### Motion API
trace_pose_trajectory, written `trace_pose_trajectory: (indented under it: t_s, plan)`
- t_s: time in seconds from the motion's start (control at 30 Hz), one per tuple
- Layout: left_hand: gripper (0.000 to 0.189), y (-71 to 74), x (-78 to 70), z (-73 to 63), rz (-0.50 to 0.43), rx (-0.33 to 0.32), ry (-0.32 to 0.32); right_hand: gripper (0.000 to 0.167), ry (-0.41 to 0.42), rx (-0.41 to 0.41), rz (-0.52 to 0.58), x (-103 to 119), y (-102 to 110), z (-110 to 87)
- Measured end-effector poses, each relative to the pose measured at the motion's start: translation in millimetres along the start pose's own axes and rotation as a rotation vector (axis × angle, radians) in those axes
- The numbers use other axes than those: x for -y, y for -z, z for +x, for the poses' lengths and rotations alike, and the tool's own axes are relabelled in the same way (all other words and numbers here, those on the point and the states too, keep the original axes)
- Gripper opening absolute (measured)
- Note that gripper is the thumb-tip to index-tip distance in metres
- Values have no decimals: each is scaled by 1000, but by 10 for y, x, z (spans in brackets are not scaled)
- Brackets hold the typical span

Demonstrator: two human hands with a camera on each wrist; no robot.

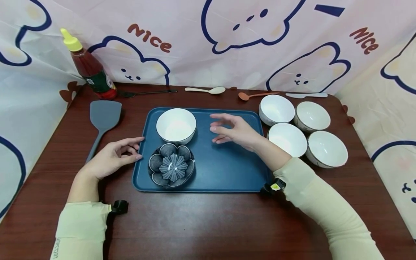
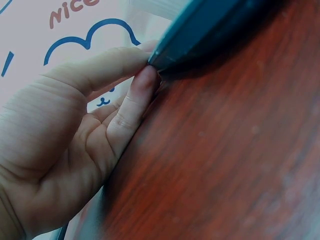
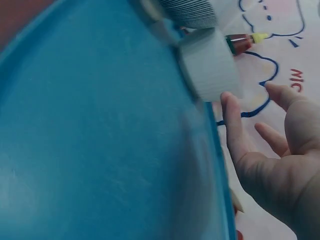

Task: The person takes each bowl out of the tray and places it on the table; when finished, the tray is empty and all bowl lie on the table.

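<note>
A blue tray (image 1: 227,162) lies on the dark wooden table. My left hand (image 1: 108,159) is at its left side; in the left wrist view, the thumb and a finger (image 2: 137,92) pinch the tray's rim (image 2: 182,42). Over the right half of the tray hovers my right hand (image 1: 238,131), fingers spread and holding nothing. To its left stands a white bowl (image 1: 176,124) on the tray, whose outer side (image 3: 212,67) shows in the right wrist view. In front of that bowl sits a dark, flower-shaped dish (image 1: 173,168) with ribbed petals.
Several white bowls, one of them nearest the front right (image 1: 327,148), stand right of the tray. Left of it lies a grey spatula (image 1: 105,115). A red sauce bottle (image 1: 92,70) stands at the back left. Along the back edge lie a cream spoon (image 1: 211,90), an orange spoon (image 1: 245,96) and a white knife (image 1: 305,95).
</note>
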State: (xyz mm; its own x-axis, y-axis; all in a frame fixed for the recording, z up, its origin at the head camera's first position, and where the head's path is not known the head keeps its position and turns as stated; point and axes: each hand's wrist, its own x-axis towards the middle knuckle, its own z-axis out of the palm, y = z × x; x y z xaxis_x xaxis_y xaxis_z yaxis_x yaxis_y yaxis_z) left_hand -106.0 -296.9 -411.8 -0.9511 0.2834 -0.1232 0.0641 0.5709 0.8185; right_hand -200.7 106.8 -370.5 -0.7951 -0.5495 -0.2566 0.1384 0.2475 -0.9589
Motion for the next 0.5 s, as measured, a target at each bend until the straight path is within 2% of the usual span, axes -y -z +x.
trace_pose_trajectory:
  t_s: [0.27, 0.5]
  plan:
    - [54, 0, 3, -5, 0, 1, 7, 63, -24, 32, 81, -46, -197, 184]
    - [55, -10, 11, 3, -1, -2, 14, 66, -3, 84, 136, -11, -322, 334]
